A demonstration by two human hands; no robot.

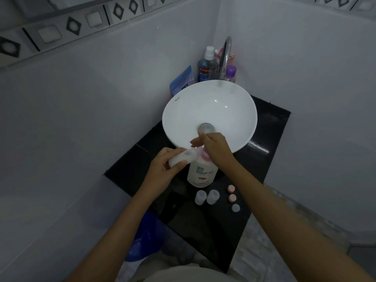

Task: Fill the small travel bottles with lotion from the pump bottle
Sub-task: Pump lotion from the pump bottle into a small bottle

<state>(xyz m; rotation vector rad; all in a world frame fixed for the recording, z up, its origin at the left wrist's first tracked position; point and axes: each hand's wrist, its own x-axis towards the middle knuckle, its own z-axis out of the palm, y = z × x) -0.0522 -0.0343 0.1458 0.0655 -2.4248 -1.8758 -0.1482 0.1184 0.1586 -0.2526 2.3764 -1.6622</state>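
Observation:
A white pump bottle [202, 173] with a pink pump top stands on the black counter [262, 159] in front of the sink. My right hand [213, 147] rests flat on its pump head, fingers stretched out. My left hand [164, 167] grips a small translucent travel bottle [183, 158], tilted with its open mouth against the pump's spout. Two more small travel bottles [207, 197] stand uncapped on the counter nearer to me. To their right lie three loose caps [232, 198], two pink and one grey.
A white basin sink [183, 110] fills the counter's back, with a chrome tap [225, 55] over it. Behind it stand a blue mouthwash bottle [206, 68], a purple-capped bottle [231, 73] and a blue pouch [182, 81]. A blue bucket [145, 239] sits on the floor at left.

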